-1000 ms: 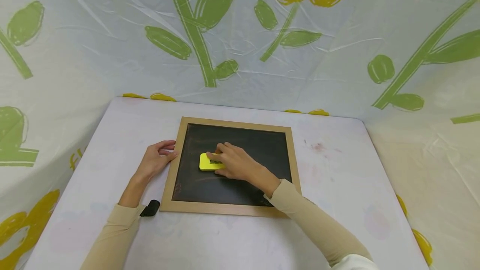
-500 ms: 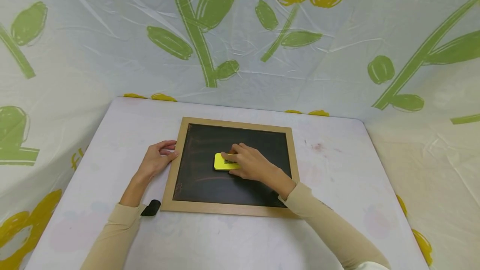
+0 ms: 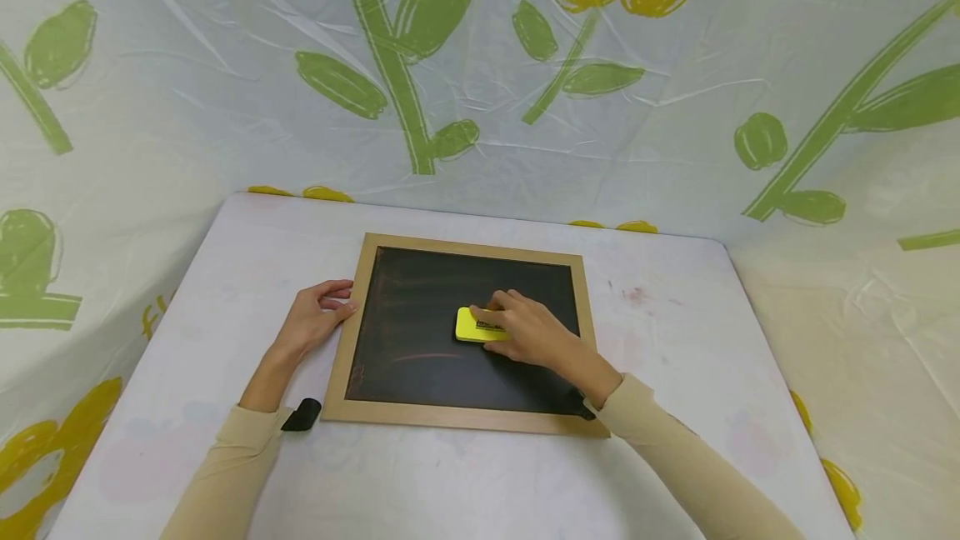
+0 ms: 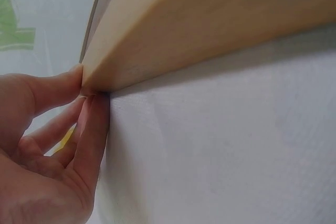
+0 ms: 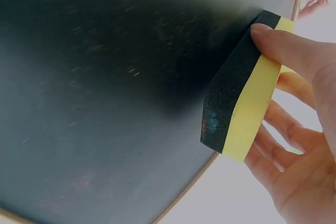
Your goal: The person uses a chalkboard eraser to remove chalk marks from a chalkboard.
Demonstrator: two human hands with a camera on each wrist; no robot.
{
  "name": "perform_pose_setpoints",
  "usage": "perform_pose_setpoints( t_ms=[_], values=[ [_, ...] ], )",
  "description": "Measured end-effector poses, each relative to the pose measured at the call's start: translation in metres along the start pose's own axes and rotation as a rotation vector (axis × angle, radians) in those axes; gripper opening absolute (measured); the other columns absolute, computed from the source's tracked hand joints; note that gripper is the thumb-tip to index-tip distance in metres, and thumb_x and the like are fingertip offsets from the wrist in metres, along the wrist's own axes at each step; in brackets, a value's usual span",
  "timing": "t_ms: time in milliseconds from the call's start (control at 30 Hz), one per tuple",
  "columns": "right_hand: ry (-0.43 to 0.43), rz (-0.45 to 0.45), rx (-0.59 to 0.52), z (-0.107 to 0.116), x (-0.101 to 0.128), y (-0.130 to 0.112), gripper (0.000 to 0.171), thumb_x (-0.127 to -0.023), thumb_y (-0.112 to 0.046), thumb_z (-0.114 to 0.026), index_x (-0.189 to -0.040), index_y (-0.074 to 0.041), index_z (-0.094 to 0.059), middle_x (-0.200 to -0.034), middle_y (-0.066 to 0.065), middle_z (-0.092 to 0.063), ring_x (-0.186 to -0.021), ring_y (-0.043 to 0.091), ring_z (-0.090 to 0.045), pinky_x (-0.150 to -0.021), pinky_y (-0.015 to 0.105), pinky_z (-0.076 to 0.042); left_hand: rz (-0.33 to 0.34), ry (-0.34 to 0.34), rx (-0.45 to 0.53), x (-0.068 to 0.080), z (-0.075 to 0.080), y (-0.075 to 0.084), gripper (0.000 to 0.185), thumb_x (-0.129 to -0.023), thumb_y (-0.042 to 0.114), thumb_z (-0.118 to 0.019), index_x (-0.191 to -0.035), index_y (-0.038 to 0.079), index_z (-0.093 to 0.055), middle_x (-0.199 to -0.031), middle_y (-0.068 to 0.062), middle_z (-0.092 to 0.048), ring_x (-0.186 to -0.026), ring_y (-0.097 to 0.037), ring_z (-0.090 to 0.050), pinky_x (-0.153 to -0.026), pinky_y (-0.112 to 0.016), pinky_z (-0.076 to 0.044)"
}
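A small chalkboard (image 3: 427, 286) with a wooden frame (image 3: 450, 417) lies flat on the table. My right hand (image 3: 536, 332) grips a yellow-topped eraser (image 3: 467, 325) against the board, right of its middle. In the right wrist view the thumb lies on the black felt side of the eraser, with the fingers round the yellow back. My left hand (image 3: 311, 319) is at the frame's left edge. The left wrist view shows its thumb (image 4: 60, 86) and bent fingers (image 4: 93, 140) pinching the frame's edge. A reddish chalk streak (image 3: 423, 356) shows below and left of the eraser.
The white table (image 3: 450, 490) is bordered behind and at the sides by a flower-printed sheet (image 3: 637, 140). A black object (image 3: 302, 415), perhaps part of a wrist strap, shows beside the left cuff. Reddish smudges (image 3: 637, 294) mark the table right of the board.
My right hand has slid the eraser to the right across the board, exposing more of the chalk streak. The left hand and the chalkboard have stayed in place.
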State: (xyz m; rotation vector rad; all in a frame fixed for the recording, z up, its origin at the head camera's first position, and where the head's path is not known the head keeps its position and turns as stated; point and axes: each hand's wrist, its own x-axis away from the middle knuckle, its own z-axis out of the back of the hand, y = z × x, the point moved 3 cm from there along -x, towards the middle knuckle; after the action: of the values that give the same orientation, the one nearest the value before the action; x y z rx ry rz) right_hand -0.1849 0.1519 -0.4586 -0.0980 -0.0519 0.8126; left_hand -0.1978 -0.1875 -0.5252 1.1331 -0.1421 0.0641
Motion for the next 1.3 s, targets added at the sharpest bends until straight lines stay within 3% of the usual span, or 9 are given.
perform_pose_setpoints(
  t_ms=[500, 867, 1300],
  values=[
    [0.030, -0.033, -0.036, 0.003, 0.020, 0.010, 0.061, -0.084, -0.029, -0.087, -0.138, -0.010, -0.067, -0.111, 0.012, -0.064, -0.089, 0.021, -0.054, -0.073, 0.032, -0.052, 0.002, 0.002, -0.011, 0.000, 0.001, 0.001, 0.046, -0.098, 0.011, -0.070, -0.140, -0.005, -0.057, -0.127, -0.026, -0.064, -0.105, -0.033, -0.064, -0.078, -0.021, -0.047],
    [0.107, 0.020, -0.059, 0.002, 0.030, 0.009, 0.060, -0.081, -0.029, -0.090, -0.132, -0.004, -0.069, -0.116, 0.013, -0.066, -0.097, 0.023, -0.061, -0.080, 0.035, -0.056, 0.003, 0.005, -0.016, 0.000, 0.001, 0.000, 0.047, -0.099, 0.012, -0.070, -0.140, -0.005, -0.057, -0.127, -0.025, -0.064, -0.106, -0.033, -0.064, -0.079, -0.022, -0.047],
    [0.089, -0.008, -0.115, 0.002, 0.045, 0.004, 0.060, -0.082, -0.032, -0.089, -0.131, -0.004, -0.068, -0.119, 0.011, -0.066, -0.102, 0.023, -0.063, -0.084, 0.036, -0.057, 0.009, 0.007, -0.026, 0.002, 0.000, 0.001, 0.046, -0.099, 0.011, -0.070, -0.140, -0.005, -0.057, -0.128, -0.025, -0.064, -0.107, -0.034, -0.063, -0.082, -0.025, -0.047]
  ],
)
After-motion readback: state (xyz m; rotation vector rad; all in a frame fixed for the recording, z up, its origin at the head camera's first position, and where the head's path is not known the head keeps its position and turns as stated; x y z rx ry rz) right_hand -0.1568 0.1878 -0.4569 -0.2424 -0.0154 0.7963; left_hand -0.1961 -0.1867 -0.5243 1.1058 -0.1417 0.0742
